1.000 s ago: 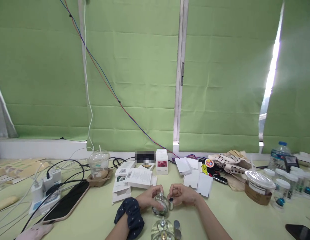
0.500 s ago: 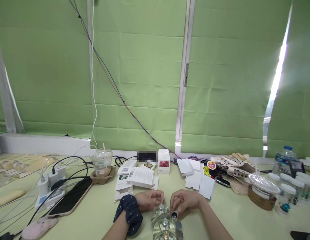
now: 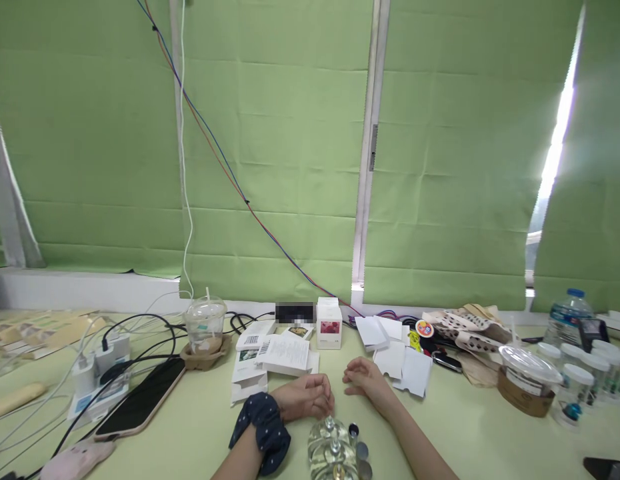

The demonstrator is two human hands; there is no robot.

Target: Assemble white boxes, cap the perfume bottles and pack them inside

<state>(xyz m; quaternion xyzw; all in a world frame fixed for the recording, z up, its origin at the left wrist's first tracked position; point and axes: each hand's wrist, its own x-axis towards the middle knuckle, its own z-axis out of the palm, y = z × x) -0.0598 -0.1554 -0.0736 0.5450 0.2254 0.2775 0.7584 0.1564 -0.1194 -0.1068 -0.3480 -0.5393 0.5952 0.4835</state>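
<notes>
Clear glass bottles [image 3: 334, 450] with metallic tops are bunched at the lower middle of the table. My left hand [image 3: 304, 399], with a navy polka-dot scrunchie [image 3: 263, 433] round its wrist, sits just behind and left of them. Its fingers are curled in, and whatever they might hold is hidden. My right hand [image 3: 369, 385] hovers behind and right of the bottles, fingers loosely stretched toward the left one, nothing visible in them. By the bottles' right side stands a dark-mouthed silver cap [image 3: 353, 430], with round grey caps [image 3: 363, 451] in front of it.
Flattened white boxes [image 3: 283, 353] and an upright white box [image 3: 329, 327] lie ahead. Blank white cards [image 3: 413, 371] are spread to the right. A phone [image 3: 143, 400], power strip and cables occupy the left; a lidded cup [image 3: 530, 377] and several small jars [image 3: 573, 393] the right.
My right hand has moved back from beside the silver cap, its fingers now looser and straighter. The left hand has shifted slightly with its fingers more curled. The bottles and caps show more fully.
</notes>
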